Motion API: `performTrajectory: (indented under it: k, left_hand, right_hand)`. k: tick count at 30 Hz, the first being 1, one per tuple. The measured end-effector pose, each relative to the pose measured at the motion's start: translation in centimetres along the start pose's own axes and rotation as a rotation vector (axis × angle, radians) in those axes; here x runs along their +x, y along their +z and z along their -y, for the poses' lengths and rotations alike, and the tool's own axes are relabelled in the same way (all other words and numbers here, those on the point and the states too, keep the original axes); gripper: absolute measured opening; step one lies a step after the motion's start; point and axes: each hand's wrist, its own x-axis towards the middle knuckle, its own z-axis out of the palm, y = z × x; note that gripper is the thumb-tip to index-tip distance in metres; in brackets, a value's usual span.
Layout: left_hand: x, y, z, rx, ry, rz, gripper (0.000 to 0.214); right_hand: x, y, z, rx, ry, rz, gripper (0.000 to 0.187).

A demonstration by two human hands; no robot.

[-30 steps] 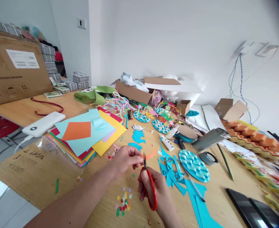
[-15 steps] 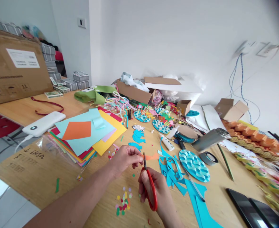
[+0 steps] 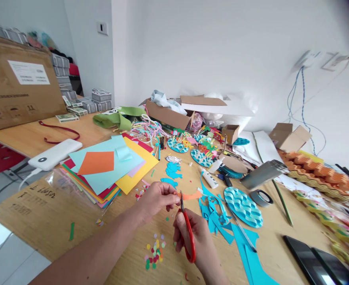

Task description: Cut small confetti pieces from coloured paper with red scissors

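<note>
Cluttered wooden table. Left hand pinching orange paper strip, long axis running rightward from fingertips; right hand gripping red scissors, blades upright just beside strip.

Wooden table, paper stack, scraps

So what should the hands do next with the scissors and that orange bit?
Probably close the red scissors for another small snip. Their blades stand right at the orange paper strip, which the left hand pinches at its end, while the right hand grips the handles.
</note>
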Motion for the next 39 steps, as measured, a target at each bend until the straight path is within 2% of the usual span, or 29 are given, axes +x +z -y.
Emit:
performTrajectory:
  k: [9,24,39]
  left_hand:
    - [-0.1,-0.12,-0.18,0.004,-0.005,0.019,0.008]
    - [0.0,-0.25,0.09,0.016,-0.024,0.031,0.009]
    - [-0.04,-0.28,-0.06,-0.01,-0.048,0.021,0.009]
  right_hand:
    - [-0.14,-0.47,0.08,-0.001,-0.025,0.064,0.044]
    - [-0.13,-0.63,-0.25,-0.024,-0.002,0.037,0.039]
    - [-0.17,-0.35,0.21,-0.027,0.024,0.027,0.049]
